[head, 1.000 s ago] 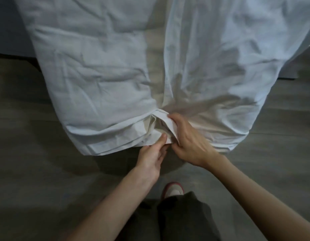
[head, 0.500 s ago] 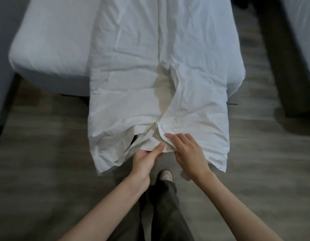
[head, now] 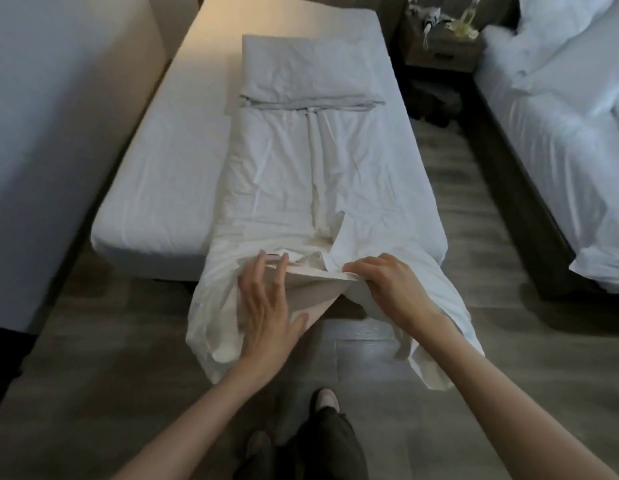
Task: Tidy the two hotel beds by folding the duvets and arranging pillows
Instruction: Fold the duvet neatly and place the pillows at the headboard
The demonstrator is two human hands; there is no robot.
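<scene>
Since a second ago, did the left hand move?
Yes. The left hand slid left along the crumpled white duvet, away from its middle fold.

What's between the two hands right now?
In the head view, a raised fold of the duvet spans from the left hand to the right hand.

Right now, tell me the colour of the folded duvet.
The long folded fabric duvet is plain white; head view shows it.

White duvet (head: 284, 174), grey wood-grain floor (head: 450, 188)
</scene>
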